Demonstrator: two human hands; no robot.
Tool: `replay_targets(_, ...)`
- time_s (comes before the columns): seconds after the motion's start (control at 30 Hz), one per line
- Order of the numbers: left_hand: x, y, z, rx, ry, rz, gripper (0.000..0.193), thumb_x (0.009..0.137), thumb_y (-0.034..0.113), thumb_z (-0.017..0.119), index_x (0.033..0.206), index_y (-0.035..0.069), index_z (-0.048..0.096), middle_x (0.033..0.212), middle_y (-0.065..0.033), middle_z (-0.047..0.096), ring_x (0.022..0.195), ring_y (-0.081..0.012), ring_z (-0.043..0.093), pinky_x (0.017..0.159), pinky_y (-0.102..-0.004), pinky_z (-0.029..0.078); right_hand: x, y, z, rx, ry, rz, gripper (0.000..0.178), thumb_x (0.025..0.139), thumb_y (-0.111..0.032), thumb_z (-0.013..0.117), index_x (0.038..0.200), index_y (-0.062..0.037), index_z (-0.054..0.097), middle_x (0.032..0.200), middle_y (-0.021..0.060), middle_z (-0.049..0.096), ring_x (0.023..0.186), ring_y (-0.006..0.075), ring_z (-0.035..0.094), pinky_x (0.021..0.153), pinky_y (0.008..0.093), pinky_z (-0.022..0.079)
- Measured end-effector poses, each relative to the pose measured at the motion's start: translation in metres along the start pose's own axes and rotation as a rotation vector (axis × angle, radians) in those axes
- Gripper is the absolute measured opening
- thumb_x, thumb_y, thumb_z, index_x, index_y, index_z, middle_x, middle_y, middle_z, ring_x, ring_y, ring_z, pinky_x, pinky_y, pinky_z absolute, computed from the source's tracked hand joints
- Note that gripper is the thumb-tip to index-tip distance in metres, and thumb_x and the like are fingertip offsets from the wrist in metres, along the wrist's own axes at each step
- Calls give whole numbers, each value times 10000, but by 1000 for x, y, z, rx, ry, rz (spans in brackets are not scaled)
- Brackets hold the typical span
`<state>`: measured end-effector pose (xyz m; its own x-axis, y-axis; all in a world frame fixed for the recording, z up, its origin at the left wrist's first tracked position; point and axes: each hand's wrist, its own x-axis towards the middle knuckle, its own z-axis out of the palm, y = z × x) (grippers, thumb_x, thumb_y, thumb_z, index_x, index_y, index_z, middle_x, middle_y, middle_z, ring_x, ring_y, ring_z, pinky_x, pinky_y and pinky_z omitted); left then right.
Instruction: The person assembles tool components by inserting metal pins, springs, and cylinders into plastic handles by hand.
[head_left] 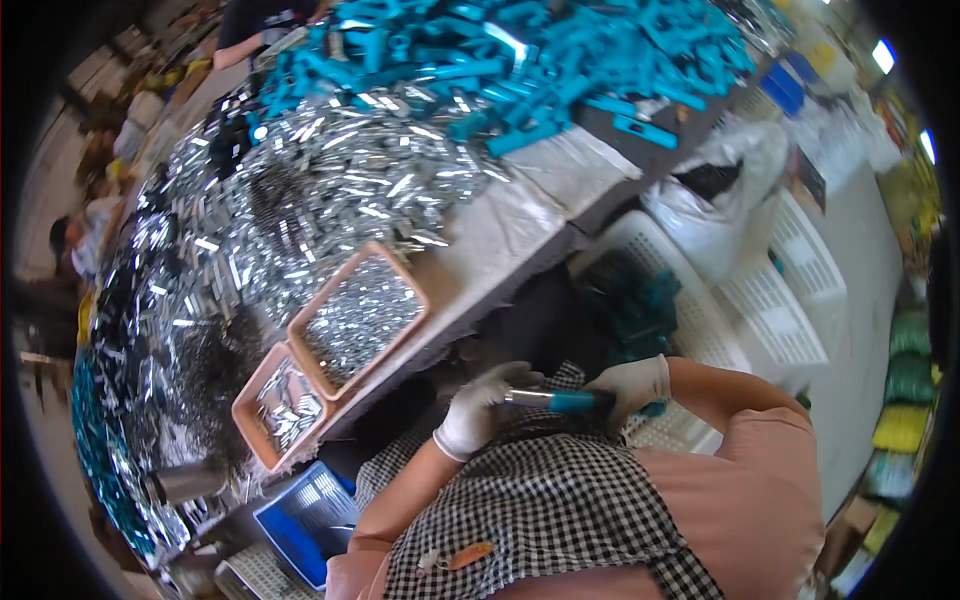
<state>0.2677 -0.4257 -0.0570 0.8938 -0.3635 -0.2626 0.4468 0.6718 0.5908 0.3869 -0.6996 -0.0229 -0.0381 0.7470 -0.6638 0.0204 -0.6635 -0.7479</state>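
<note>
Both of my hands wear white gloves and meet in front of the checked apron. Between them lies a slim rod-like piece, silver toward the left, teal in the middle and dark at its right end. My left hand is closed around the silver part. My right hand grips the dark end, its fingertips partly hidden. Just beyond the right hand, a white crate holds several teal parts.
A heap of teal parts and a spread of silver metal pieces cover the table. Two pinkish trays of small metal parts sit at its edge. A blue basket stands lower left; a white sack stands right.
</note>
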Motion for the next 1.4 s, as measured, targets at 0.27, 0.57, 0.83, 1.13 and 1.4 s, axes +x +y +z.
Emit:
replay_targets(0.27, 32, 87, 50, 1985, 456, 942, 496, 711, 140, 801, 1162, 34, 624, 1229, -149, 599, 1262, -384, 496, 1086, -497, 416, -36, 148, 47, 59, 1026, 457, 374, 769, -192, 677, 1094, -13, 630, 993, 225, 699, 969, 388, 671, 827, 425, 523)
replay_targets(0.57, 53, 112, 9, 2235, 912, 691, 427, 752, 163, 739, 1151, 42, 647, 1196, -187, 585, 1226, -412, 476, 1070, -531, 375, 77, 178, -62, -292, 722, 770, 382, 824, -122, 614, 1184, 4, 643, 1089, 218, 703, 1032, 358, 681, 846, 429, 558)
replay_targets(0.83, 67, 109, 12, 2156, 919, 503, 565, 776, 328, 749, 1233, 28, 605, 1279, -199, 527, 1249, -387, 446, 1123, -568, 287, 152, 293, -39, -526, 750, 923, 462, 948, -317, 541, 1372, -131, 533, 1387, 129, 576, 1282, 296, 555, 1055, 440, 406)
replay_targets(1.13, 44, 113, 18, 2018, 919, 735, 433, 749, 252, 749, 1105, 44, 620, 1239, -160, 570, 1237, -358, 489, 1090, -551, 346, 105, 199, -59, -620, 1275, 249, 190, 855, -136, 608, 985, -33, 699, 977, 171, 686, 922, 372, 645, 854, 449, 518)
replay_targets(1.4, -23, 210, -38, 1686, 1359, 766, 532, 853, 293, 732, 1276, 26, 550, 1134, -199, 630, 1015, -340, 646, 879, -440, 540, 53, -36, -31, -337, 1442, -753, 93, 766, 38, 612, 849, 7, 639, 832, 163, 635, 743, 333, 611, 695, 403, 502)
